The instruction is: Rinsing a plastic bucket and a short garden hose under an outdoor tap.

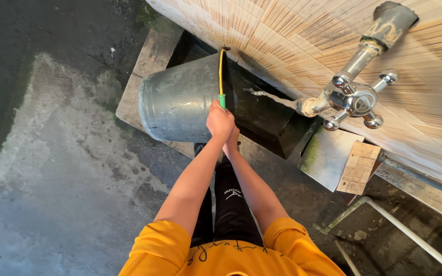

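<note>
A grey metal bucket [180, 102] stands under a metal tap [351, 97] that juts from the tiled wall, and a stream of water [269, 96] runs from the spout toward the bucket. A thin yellow handle with a green grip [221, 76] arches over the bucket's rim. My left hand [219, 121] is closed around the green grip of that handle. My right hand [233, 142] sits just below and behind the left, mostly hidden by it, fingers curled at the bucket's rim; whether it grips the handle cannot be made out.
The bucket rests on a stone slab [152, 56] beside a dark wet trough [267, 120]. A loose tile piece [359, 166] leans by the wall. A white pipe [410, 232] runs along the ground at the right. Rough concrete floor [62, 174] lies to the left.
</note>
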